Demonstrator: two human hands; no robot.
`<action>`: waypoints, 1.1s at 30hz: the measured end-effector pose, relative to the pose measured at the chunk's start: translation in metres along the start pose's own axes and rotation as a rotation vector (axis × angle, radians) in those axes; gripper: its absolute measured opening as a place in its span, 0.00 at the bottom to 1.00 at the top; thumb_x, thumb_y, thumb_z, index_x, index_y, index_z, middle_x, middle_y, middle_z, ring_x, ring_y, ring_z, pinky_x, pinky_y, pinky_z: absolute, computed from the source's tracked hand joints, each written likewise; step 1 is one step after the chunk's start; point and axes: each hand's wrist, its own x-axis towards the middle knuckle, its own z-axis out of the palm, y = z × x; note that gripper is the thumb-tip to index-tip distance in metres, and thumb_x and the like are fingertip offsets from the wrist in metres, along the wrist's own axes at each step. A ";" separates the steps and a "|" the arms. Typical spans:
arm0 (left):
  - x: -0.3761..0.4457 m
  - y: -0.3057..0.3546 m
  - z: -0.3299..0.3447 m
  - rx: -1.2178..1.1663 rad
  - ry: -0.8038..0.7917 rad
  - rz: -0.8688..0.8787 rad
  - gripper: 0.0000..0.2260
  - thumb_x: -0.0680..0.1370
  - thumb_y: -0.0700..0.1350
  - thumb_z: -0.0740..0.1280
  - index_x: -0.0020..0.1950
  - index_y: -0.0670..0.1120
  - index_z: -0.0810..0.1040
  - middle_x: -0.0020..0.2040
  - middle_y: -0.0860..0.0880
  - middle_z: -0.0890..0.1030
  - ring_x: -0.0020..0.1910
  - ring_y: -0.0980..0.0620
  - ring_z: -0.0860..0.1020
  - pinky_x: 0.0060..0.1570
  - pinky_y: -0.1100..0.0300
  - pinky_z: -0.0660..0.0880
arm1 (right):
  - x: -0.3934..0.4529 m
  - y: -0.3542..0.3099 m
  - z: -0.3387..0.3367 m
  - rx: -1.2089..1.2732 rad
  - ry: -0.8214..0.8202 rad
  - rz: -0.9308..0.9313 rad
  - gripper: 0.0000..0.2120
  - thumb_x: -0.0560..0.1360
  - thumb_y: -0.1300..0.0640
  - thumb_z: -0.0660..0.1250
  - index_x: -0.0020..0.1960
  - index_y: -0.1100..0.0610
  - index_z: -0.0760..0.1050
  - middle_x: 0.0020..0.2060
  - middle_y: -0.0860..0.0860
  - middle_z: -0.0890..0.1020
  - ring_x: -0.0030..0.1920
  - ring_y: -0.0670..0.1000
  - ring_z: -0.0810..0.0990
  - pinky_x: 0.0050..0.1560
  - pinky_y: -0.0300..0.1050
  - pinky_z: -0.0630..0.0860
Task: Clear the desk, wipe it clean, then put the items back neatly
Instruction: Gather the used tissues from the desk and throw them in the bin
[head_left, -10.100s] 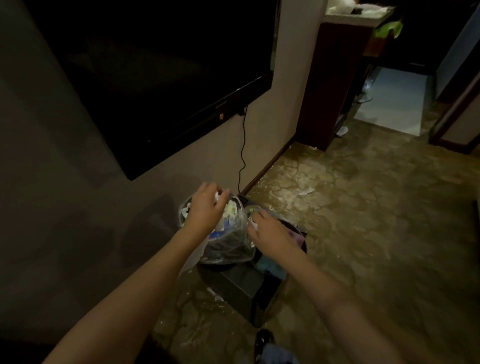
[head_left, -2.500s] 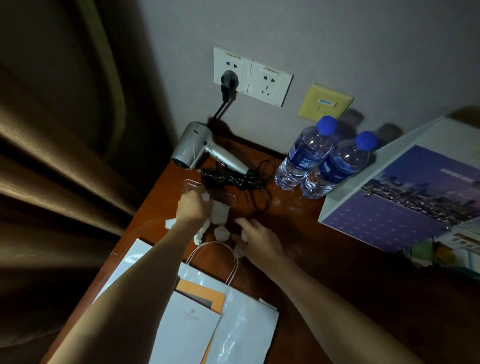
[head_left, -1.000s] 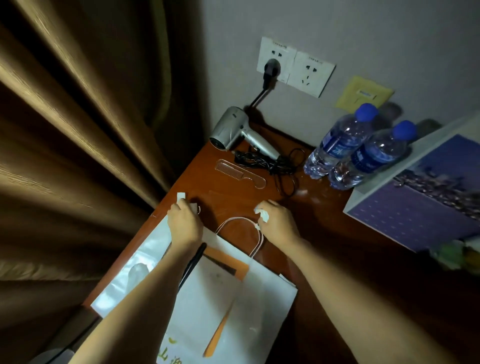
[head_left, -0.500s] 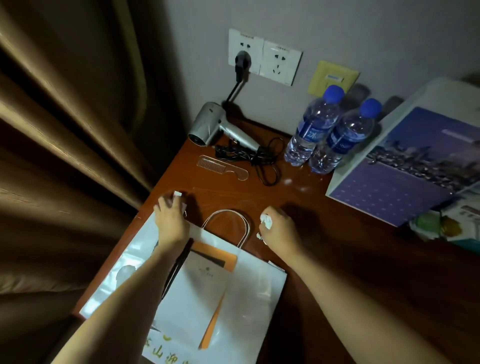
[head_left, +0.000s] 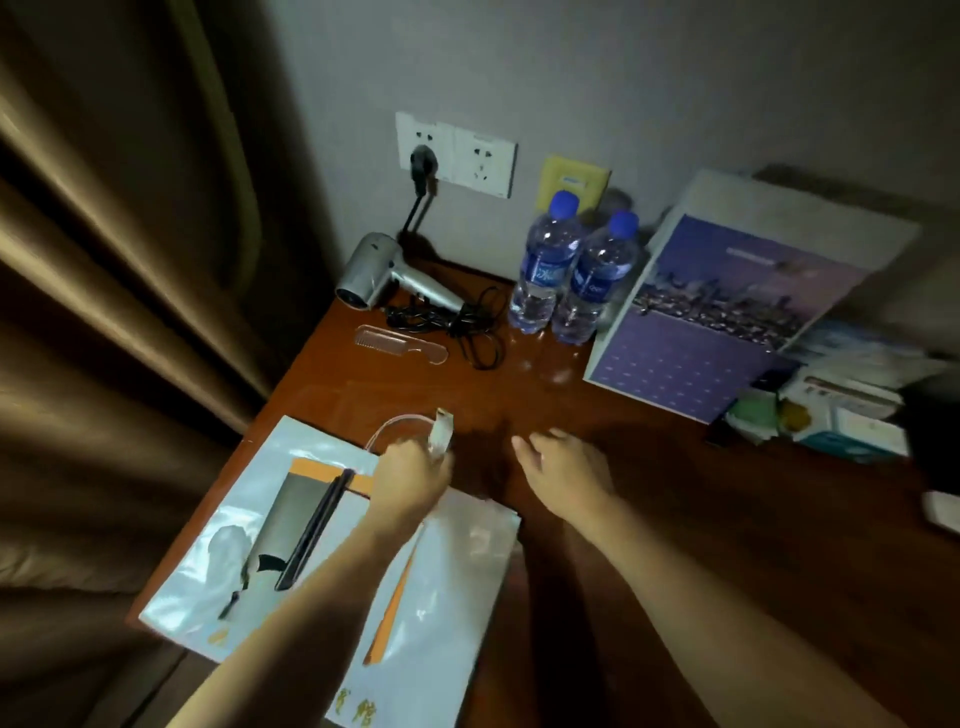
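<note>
From the head camera, my left hand (head_left: 410, 480) hangs over the top edge of the white paper bag (head_left: 332, 540), and its grip is closed on a small pale scrap (head_left: 441, 434) that sticks up past my fingertips. My right hand (head_left: 566, 467) hovers just right of the bag's handle loop (head_left: 395, 426), fingers loose and spread, holding nothing.

The bag lies flat at the near left corner of the table (head_left: 649, 493), its long axis running from me toward the wall, mouth and handle at the far end. Both hands sit at that far end, the left directly over the bag, so I judge the left is the nearer one for lifting it off.

Beyond the bag toward the wall lie a clear comb (head_left: 400, 343), then the silver hair dryer (head_left: 384, 280) with its coiled black cord, plugged into the wall socket (head_left: 454, 153). Right of the dryer stand two water bottles (head_left: 566, 275), touching each other, and right of those leans a purple booklet (head_left: 727, 317).

Writing: yellow characters at the bag's near edge, cut off and unreadable to me. The bottles' blue labels and the booklet's print are too blurred to read.
</note>
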 end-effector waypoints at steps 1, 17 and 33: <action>-0.006 0.008 0.002 0.098 -0.035 0.032 0.17 0.80 0.53 0.61 0.58 0.40 0.76 0.45 0.39 0.82 0.43 0.41 0.79 0.36 0.57 0.69 | -0.008 0.009 -0.007 -0.021 0.027 0.021 0.20 0.82 0.45 0.50 0.56 0.54 0.77 0.54 0.53 0.79 0.54 0.54 0.77 0.51 0.46 0.71; -0.220 0.260 0.097 0.074 -0.171 0.513 0.15 0.79 0.44 0.58 0.66 0.43 0.70 0.57 0.39 0.79 0.55 0.38 0.77 0.50 0.53 0.72 | -0.315 0.246 -0.086 0.381 0.386 0.480 0.07 0.76 0.57 0.65 0.52 0.57 0.71 0.51 0.54 0.75 0.51 0.54 0.76 0.51 0.47 0.72; -0.521 0.508 0.267 0.064 -0.518 1.228 0.15 0.80 0.49 0.59 0.35 0.46 0.70 0.31 0.50 0.73 0.28 0.53 0.70 0.26 0.62 0.63 | -0.660 0.443 -0.104 0.415 0.775 1.116 0.17 0.76 0.58 0.64 0.63 0.54 0.69 0.58 0.52 0.77 0.56 0.54 0.76 0.52 0.44 0.72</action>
